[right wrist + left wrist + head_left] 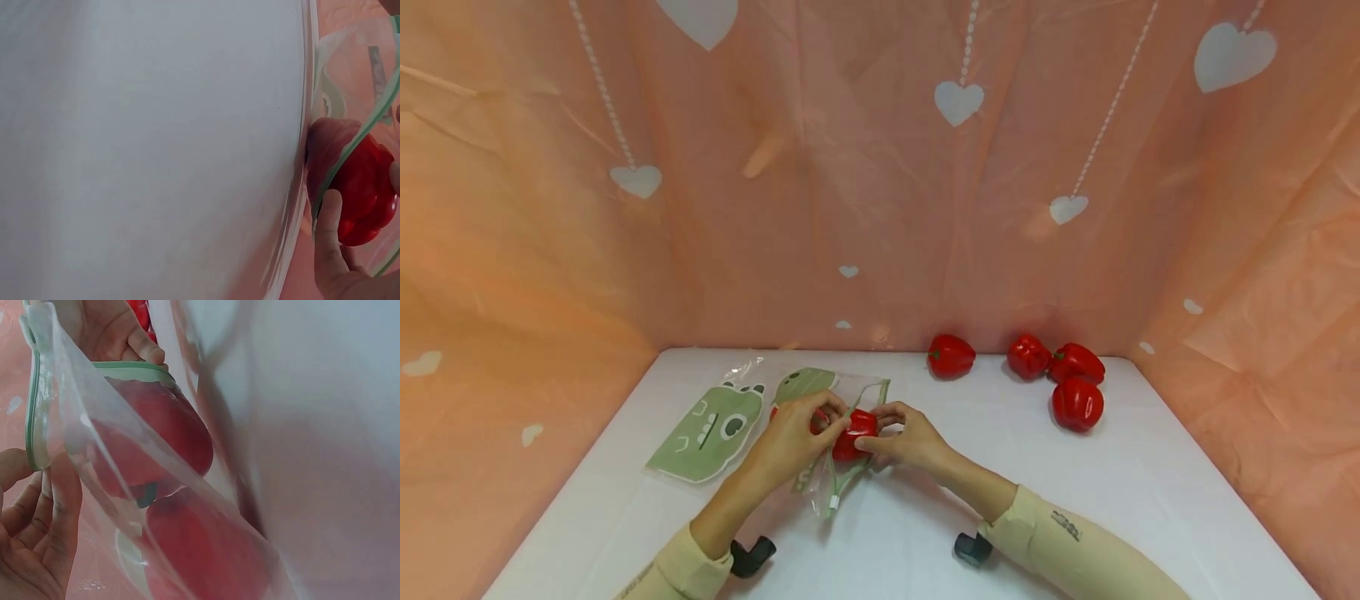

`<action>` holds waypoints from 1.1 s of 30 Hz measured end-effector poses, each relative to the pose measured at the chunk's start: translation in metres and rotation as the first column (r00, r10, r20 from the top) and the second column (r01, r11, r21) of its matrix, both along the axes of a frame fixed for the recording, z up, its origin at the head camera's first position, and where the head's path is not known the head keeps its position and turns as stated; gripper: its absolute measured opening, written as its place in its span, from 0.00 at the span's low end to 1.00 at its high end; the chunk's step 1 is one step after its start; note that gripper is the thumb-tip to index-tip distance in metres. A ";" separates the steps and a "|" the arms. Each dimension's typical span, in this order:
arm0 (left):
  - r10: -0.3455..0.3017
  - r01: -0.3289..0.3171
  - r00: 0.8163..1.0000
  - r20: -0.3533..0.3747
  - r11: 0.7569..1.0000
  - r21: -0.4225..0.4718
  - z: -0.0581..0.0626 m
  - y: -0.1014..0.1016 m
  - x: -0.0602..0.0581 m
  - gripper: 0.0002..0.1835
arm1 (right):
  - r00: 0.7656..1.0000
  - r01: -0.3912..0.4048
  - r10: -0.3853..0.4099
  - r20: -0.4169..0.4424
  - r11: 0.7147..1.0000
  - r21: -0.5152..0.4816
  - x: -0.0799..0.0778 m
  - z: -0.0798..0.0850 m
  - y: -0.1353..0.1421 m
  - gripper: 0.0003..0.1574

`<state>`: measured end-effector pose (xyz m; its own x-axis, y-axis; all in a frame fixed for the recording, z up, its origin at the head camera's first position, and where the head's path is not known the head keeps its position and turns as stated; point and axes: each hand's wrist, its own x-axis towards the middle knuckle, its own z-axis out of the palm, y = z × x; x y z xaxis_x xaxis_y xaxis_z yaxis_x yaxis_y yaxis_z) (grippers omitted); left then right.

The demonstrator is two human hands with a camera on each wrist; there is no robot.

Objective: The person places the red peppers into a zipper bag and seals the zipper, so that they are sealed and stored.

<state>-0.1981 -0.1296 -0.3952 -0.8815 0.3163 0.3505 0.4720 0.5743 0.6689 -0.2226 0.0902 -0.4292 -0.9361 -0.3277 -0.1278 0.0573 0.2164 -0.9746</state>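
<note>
A clear zip bag [820, 493] with a green cartoon print and green edging lies under both hands, its mouth spread apart. My left hand [801, 431] pinches the green zip edge [34, 434] of the mouth between thumb and fingers. In my right hand [910, 435], a red bell pepper [854, 435] is held by thumb and fingertips, partway through the mouth, stem end inward. A second red pepper [203, 550] sits deeper inside, seen through the plastic in the left wrist view; in the head view the left hand partly covers it.
Left of the hands lies another zip bag [711, 437] with a green one-eyed face. One red pepper [951, 357] stands at the table's back edge, and a cluster of peppers [1077, 404] sits back right. Pink heart-printed cloth [880, 208] surrounds the white table [1037, 467].
</note>
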 end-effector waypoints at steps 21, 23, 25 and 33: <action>-0.011 0.011 1.000 0.012 1.000 0.002 -0.003 0.002 0.002 0.04 | 1.000 -0.001 0.001 -0.006 1.000 -0.025 0.004 -0.002 -0.002 0.33; -0.011 0.011 1.000 0.013 1.000 0.005 -0.002 0.002 0.001 0.04 | 1.000 0.002 -0.002 -0.014 1.000 -0.019 0.003 -0.001 -0.004 0.33; -0.012 0.012 1.000 0.014 1.000 0.008 -0.002 0.002 0.000 0.04 | 1.000 -0.001 0.001 -0.013 1.000 -0.030 0.002 0.000 -0.006 0.33; -0.020 0.019 0.999 0.047 0.999 0.036 -0.001 0.001 -0.002 0.04 | 1.000 -0.018 0.018 -0.004 1.000 -0.024 0.000 -0.003 -0.012 0.31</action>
<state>-0.1998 -0.1285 -0.3964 -0.8913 0.3217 0.3196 0.4500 0.5411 0.7104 -0.2228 0.0782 -0.4322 -0.9303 -0.3478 -0.1162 0.0500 0.1937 -0.9798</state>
